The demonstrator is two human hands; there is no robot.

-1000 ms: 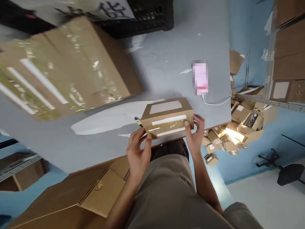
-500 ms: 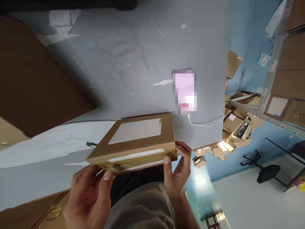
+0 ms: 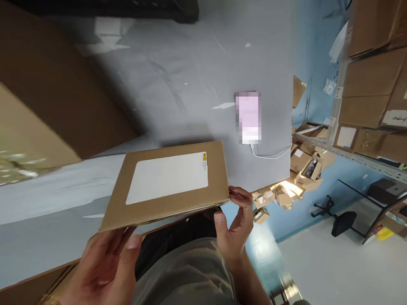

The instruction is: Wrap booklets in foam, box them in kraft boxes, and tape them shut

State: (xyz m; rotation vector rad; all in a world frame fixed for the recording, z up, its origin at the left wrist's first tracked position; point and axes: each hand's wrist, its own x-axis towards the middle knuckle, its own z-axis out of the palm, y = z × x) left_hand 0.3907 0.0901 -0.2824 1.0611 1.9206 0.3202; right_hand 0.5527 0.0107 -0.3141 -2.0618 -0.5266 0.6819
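Observation:
A flat brown cardboard box [image 3: 219, 178] with a white label on its top face is held in the air over the near edge of the grey table [image 3: 190, 84]. My left hand [image 3: 104, 267] is under its near left corner, fingers curled up against the underside. My right hand [image 3: 233, 226] pinches the near right corner between thumb and fingers. The box is tipped so its labelled top faces me.
A large cardboard carton [image 3: 41, 114] stands on the table at the left. A phone [image 3: 248, 116] on a white cable lies at the right of the table. Several small boxes [image 3: 295, 178] are heaped on the floor beyond the table edge, with shelving [image 3: 375, 84] and an office chair [image 3: 341, 218] further right.
The box has been lifted off the table and tilted towards me, so the taped side has dropped out of sight and the labelled top shows. Both hands moved nearer and lower with it.

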